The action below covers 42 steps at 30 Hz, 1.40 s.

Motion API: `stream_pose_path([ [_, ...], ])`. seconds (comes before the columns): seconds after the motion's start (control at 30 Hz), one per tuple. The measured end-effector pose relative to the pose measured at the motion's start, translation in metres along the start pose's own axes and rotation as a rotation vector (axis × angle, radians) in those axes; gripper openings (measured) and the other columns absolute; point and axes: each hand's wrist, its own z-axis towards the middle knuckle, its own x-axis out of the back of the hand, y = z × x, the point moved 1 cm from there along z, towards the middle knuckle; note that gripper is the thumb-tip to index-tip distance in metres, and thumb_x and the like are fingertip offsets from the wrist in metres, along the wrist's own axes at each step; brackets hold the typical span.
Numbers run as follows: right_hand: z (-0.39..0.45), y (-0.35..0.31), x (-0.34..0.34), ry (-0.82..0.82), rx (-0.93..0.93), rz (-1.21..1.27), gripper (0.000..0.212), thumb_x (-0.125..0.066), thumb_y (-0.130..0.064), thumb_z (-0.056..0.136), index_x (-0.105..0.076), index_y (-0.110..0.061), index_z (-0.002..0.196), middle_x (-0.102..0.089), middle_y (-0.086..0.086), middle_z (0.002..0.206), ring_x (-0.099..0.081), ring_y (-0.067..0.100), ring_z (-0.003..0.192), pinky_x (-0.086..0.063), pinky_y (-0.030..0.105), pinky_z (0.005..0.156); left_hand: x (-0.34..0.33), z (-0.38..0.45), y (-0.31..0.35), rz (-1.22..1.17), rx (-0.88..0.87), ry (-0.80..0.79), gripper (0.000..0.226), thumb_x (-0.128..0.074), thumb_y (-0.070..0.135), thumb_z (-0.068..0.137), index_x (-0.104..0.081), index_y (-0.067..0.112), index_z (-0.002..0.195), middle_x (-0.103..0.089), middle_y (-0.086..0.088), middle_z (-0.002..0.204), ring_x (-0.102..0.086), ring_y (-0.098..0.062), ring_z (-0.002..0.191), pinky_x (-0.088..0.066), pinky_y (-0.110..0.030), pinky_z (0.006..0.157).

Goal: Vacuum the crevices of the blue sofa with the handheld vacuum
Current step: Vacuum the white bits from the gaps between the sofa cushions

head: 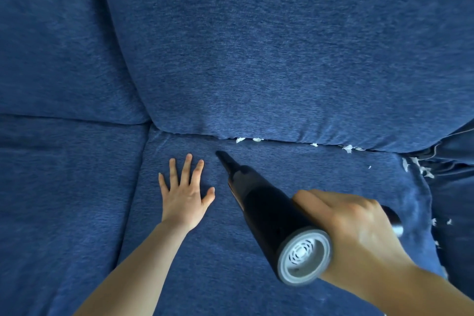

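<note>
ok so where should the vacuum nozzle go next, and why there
Probably slide the nozzle forward and to the right into the back crevice. Its tip sits on the seat cushion just short of that seam, where white scraps lie. The right hand grips the vacuum; the left hand presses flat on the cushion.

I see open seat cushion (333,169) right of the vacuum nozzle (225,160), clear up to the back crevice (282,141). My left hand (186,194) lies flat just left of the nozzle, blocking that side.
</note>
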Motion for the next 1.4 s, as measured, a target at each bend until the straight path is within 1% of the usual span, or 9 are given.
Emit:
stream_pose_path([
  [0.1, 0.004, 0.005, 0.002, 0.008, -0.021, 0.005, 0.022, -0.051, -0.038, 0.061, -0.052, -0.016, 0.06, -0.044, -0.004, 0.048, -0.035, 0.019, 0.037, -0.016, 0.019, 0.044, 0.004, 0.001, 0.012, -0.109, 0.072, 0.013, 0.074, -0.027, 0.061, 0.089, -0.013, 0.026, 0.153, 0.003, 0.001, 0.164, 0.015, -0.035, 0.148, 0.002, -0.064, 0.116],
  [0.2, 0.001, 0.017, 0.007, 0.003, -0.031, -0.023, 0.022, -0.052, -0.038, 0.062, -0.055, -0.016, 0.061, -0.045, -0.004, 0.048, -0.041, 0.019, 0.036, -0.024, 0.02, 0.042, 0.007, 0.011, 0.03, -0.157, 0.114, -0.016, 0.075, -0.028, 0.064, 0.091, 0.001, 0.034, 0.153, 0.012, 0.004, 0.163, 0.02, -0.038, 0.146, 0.005, -0.067, 0.114],
  [0.37, -0.001, 0.038, 0.009, -0.013, -0.05, -0.01, 0.022, -0.051, -0.038, 0.062, -0.055, -0.016, 0.063, -0.045, -0.005, 0.049, -0.031, 0.016, 0.039, -0.03, 0.021, 0.038, -0.002, 0.011, 0.062, -0.035, 0.093, -0.061, 0.082, -0.011, 0.072, 0.085, 0.021, 0.034, 0.149, 0.03, 0.0, 0.158, 0.029, -0.037, 0.143, 0.008, -0.07, 0.111],
  [0.5, 0.01, 0.049, -0.007, -0.017, -0.01, -0.03, 0.023, -0.047, -0.037, 0.062, -0.052, -0.015, 0.062, -0.044, -0.005, 0.047, -0.027, 0.017, 0.039, -0.012, 0.014, 0.048, -0.005, 0.006, 0.061, 0.02, 0.081, -0.052, 0.083, -0.005, 0.072, 0.083, 0.025, 0.03, 0.149, 0.031, -0.002, 0.157, 0.029, -0.036, 0.143, 0.008, -0.068, 0.112],
  [0.7, 0.004, 0.063, -0.01, -0.015, 0.062, -0.04, 0.022, -0.048, -0.036, 0.063, -0.055, -0.015, 0.063, -0.046, -0.004, 0.048, -0.041, 0.022, 0.034, -0.02, 0.018, 0.046, -0.007, 0.004, 0.061, 0.057, 0.102, -0.067, 0.081, -0.004, 0.073, 0.083, 0.031, 0.032, 0.143, 0.033, -0.001, 0.157, 0.029, -0.034, 0.143, 0.009, -0.065, 0.114],
  [0.87, -0.009, 0.077, 0.003, -0.005, 0.081, -0.093, 0.021, -0.067, -0.026, 0.051, -0.054, -0.013, 0.06, -0.045, -0.003, 0.046, -0.03, 0.019, 0.036, -0.022, 0.02, 0.046, -0.009, 0.0, 0.063, 0.064, 0.126, -0.079, 0.079, -0.003, 0.07, 0.084, 0.029, 0.031, 0.145, 0.031, 0.0, 0.157, 0.029, -0.031, 0.144, 0.009, -0.063, 0.115],
  [1.0, -0.008, 0.075, -0.001, 0.007, 0.107, -0.164, 0.035, -0.08, -0.025, 0.043, -0.052, -0.015, 0.061, -0.045, -0.002, 0.046, -0.042, 0.024, 0.033, -0.021, 0.022, 0.047, -0.011, -0.005, 0.064, 0.073, 0.126, -0.057, 0.079, -0.003, 0.068, 0.086, 0.024, 0.03, 0.149, 0.029, 0.0, 0.158, 0.027, -0.03, 0.145, 0.007, -0.06, 0.117],
  [1.27, -0.013, 0.078, 0.002, 0.009, 0.035, -0.149, 0.042, -0.085, -0.019, 0.037, -0.049, -0.014, 0.059, -0.043, -0.002, 0.044, -0.034, 0.023, 0.031, -0.023, 0.021, 0.046, -0.013, -0.005, 0.061, 0.054, 0.113, -0.02, 0.077, 0.002, 0.071, 0.082, 0.03, 0.032, 0.142, 0.027, 0.001, 0.159, 0.026, -0.029, 0.145, 0.008, -0.059, 0.117],
  [1.4, -0.014, 0.073, 0.0, 0.009, 0.045, -0.17, 0.038, -0.081, -0.021, 0.042, -0.048, -0.015, 0.06, -0.043, -0.001, 0.045, -0.036, 0.024, 0.032, -0.022, 0.022, 0.047, -0.012, -0.006, 0.063, 0.06, 0.111, -0.044, 0.08, -0.003, 0.07, 0.085, 0.023, 0.03, 0.149, 0.026, 0.0, 0.16, 0.025, -0.03, 0.146, 0.007, -0.06, 0.117],
])
